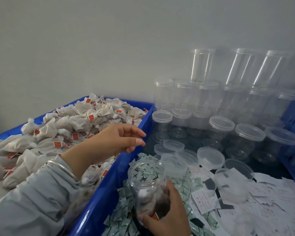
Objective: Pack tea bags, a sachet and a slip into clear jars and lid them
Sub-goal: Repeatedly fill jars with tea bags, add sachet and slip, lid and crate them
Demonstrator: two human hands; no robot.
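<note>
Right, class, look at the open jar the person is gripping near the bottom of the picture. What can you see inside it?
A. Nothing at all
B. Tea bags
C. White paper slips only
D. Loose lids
B. The right hand grips the open jar, and tea bags with a red tag lie at its bottom.

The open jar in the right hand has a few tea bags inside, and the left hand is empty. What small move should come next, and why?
Probably the left hand, open above the blue bin, should drop to pick up more tea bags: the jar held by the right hand looks only partly filled.
</note>
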